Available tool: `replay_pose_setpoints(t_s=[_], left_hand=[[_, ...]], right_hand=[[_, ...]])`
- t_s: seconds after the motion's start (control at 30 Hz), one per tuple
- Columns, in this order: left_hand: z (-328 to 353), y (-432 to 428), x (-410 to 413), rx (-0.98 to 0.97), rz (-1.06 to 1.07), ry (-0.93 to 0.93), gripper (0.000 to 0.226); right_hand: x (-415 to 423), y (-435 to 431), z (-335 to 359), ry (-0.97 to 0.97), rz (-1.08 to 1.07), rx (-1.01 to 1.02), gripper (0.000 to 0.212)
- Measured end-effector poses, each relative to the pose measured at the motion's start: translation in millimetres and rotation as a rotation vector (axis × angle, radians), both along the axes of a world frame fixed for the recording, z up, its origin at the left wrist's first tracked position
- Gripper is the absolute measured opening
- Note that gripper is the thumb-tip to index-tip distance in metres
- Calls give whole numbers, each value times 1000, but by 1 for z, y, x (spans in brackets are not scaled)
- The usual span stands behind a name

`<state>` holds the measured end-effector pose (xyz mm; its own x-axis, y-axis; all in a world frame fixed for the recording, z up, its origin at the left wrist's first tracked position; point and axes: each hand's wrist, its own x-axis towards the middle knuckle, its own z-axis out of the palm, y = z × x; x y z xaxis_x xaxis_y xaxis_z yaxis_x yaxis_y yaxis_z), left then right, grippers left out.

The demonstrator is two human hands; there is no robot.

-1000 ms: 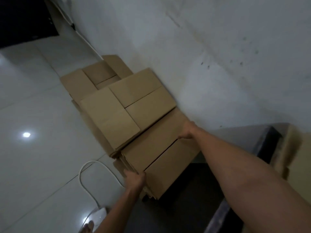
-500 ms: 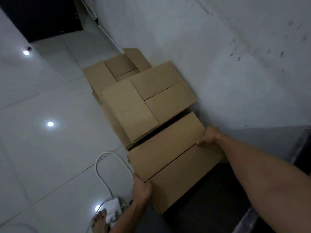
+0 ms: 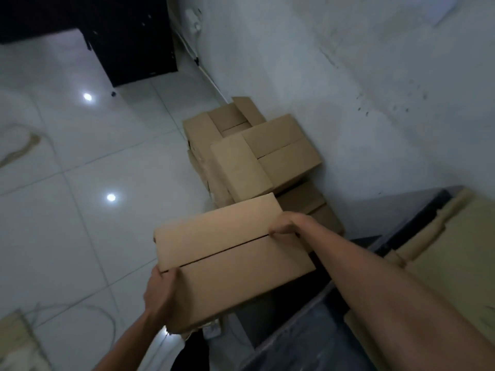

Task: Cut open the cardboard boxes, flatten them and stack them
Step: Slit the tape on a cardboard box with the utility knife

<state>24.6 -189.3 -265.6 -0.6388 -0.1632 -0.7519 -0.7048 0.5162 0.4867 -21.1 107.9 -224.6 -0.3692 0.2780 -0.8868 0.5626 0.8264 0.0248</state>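
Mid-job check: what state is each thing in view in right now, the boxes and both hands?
Held box: flaps closed, not flattened, carried between both hands.
Left-hand grip: curled round the held box's near end.
Right-hand grip: curled over the held box's far end.
Piled boxes: stacked against the wall, unflattened.
Rearmost box: one flap standing up.
Cardboard at right: lying flat, blurred.

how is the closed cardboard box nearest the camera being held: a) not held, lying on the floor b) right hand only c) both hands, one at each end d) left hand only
c: the left hand grips one end of the box and the right hand grips the opposite end, each where the seam between its top flaps ends.
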Motion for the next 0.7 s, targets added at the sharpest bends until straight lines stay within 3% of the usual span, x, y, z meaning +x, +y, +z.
replay_pose_setpoints(t_s=[0.2, 0.33, 0.6, 0.7], left_hand=[[102, -61, -20, 39, 40, 178, 42], [188, -68, -18, 83, 53, 330, 42], [330, -39, 49, 195, -81, 485, 64], [359, -15, 88, 244, -163, 502, 45]], right_hand=[[24, -49, 100, 296, -136, -75, 45], [52, -61, 202, 577, -111, -89, 37], [179, -23, 340, 886, -323, 38, 71], [239, -7, 368, 922, -396, 88, 68]])
